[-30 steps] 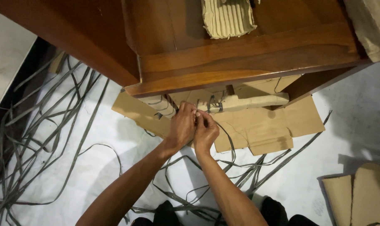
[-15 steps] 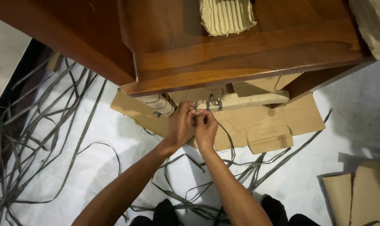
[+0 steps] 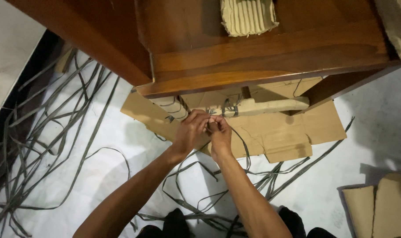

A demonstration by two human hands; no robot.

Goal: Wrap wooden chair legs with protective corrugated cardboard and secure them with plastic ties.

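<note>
Left hand (image 3: pixel 189 131) and right hand (image 3: pixel 219 133): fingertips pinched together on grey strap (image 3: pixel 229 108) binding cardboard-wrapped rail (image 3: pixel 262 105); beneath wooden furniture (image 3: pixel 262 53); loose straps (image 3: pixel 41 145) littered floor.

The wooden furniture piece (image 3: pixel 262 57) is cut off by the top edge, so its full form cannot be told. Its overhang hides the upper ends of the wrapped leg (image 3: pixel 172 105) and the paper-wrapped bar (image 3: pixel 271 105). The fingertips of the left hand (image 3: pixel 191 130) and right hand (image 3: pixel 220 134) press together, hiding whatever strap end lies between them; the grip cannot be confirmed. The ribbed cardboard roll (image 3: pixel 249 16) runs off the top. The cardboard sheets (image 3: pixel 377 205) and both forearms are cut by the frame edges. The strap tangle (image 3: pixel 33 145) runs off the left side.
</note>
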